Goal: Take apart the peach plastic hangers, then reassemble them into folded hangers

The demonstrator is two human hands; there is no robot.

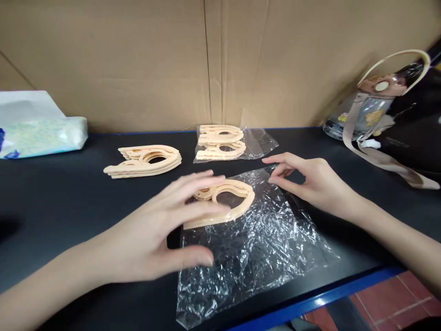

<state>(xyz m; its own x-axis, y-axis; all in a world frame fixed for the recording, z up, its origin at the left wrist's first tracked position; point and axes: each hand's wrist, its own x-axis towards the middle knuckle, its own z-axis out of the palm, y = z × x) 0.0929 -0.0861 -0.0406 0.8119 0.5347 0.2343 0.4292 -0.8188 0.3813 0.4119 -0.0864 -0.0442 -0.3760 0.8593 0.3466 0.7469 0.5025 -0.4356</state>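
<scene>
A clear plastic bag (248,257) lies crinkled on the black tabletop in front of me. Inside its upper left part is a beige folding hanger (241,212), folded up, its left end partly hidden by my fingers. My left hand (172,220) reaches over that hanger, fingers stretched and thumb apart, slightly blurred. At the bag's upper right corner, my right hand (303,179) pinches the film between thumb and fingers, with its index finger extended. Further back sits a stack of beige folded hangers (165,168). To the right of that stack, more hangers (234,149) lie in another clear bag (258,140).
A soft tissue pack (44,133) rests at the back left. On the back right stands a clear water bottle (361,110) with a strap (389,168), beside a black bag (413,124). Cardboard (138,64) walls off the rear. A blue edge (320,301) borders the table's front.
</scene>
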